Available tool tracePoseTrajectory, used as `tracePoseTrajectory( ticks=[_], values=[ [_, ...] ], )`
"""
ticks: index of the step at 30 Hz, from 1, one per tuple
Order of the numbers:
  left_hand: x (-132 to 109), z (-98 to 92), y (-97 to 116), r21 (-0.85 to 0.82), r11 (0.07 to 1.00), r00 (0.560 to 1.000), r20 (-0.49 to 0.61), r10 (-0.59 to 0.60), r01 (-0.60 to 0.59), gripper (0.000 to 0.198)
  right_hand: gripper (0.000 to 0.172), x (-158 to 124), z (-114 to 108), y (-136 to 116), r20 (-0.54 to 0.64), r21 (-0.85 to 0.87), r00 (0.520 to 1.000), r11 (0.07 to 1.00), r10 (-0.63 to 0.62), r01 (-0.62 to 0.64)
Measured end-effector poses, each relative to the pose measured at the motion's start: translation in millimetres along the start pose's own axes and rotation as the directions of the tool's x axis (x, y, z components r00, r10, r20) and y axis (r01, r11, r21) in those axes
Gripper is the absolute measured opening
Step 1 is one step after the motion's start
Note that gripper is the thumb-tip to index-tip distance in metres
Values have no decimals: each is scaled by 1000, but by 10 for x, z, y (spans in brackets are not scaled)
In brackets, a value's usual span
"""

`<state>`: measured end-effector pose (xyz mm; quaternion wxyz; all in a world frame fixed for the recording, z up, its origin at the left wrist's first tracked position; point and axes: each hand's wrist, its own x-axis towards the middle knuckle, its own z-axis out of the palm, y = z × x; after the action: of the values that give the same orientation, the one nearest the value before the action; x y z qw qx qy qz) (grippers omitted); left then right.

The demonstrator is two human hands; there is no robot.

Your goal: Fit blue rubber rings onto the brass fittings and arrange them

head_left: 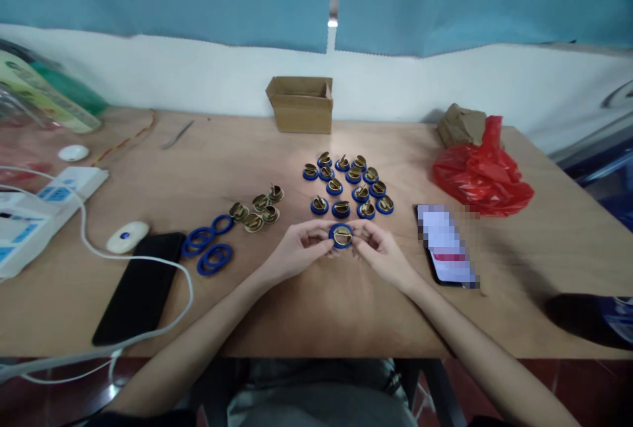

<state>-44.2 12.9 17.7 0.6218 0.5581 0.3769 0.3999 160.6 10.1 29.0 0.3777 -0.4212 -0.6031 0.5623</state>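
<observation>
Between my two hands is a round gold-coloured metal piece with a blue ring (341,236) around it, its half-round opening turned up toward me. My left hand (306,242) pinches its left edge with thumb and fingers. On the opposite edge, the fingers of my right hand (378,249) are closed in the same way. Just beyond my hands stand several like pieces fitted with blue rings (353,175). Left of them lie several gold-coloured metal pieces without rings (254,222). Nearer the left forearm are several loose blue rings (215,258), some overlapping.
A cardboard box (302,114) stands against the wall. At right are a lit phone (448,242), a red plastic bag (479,180) and a dark bottle (588,318). A black phone (141,288), white cable (190,288) and power strip (47,216) occupy the left.
</observation>
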Motion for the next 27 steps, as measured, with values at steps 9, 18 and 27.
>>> tracePoseTrajectory(
  ticks=[9,18,27],
  values=[
    [-40,26,-68,392,905,983,-7,183,-166,40,17,27,1,58,-26,-76,999,997,-22,20],
    [-26,-2,-61,483,842,951,-55,304,-241,30,22,43,-185,-152,-206,15,978,1000,-15,18],
    [21,-243,-7,834,552,857,-287,427,4,38,20,60,-576,-159,-371,-522,926,840,-67,-149]
  ],
)
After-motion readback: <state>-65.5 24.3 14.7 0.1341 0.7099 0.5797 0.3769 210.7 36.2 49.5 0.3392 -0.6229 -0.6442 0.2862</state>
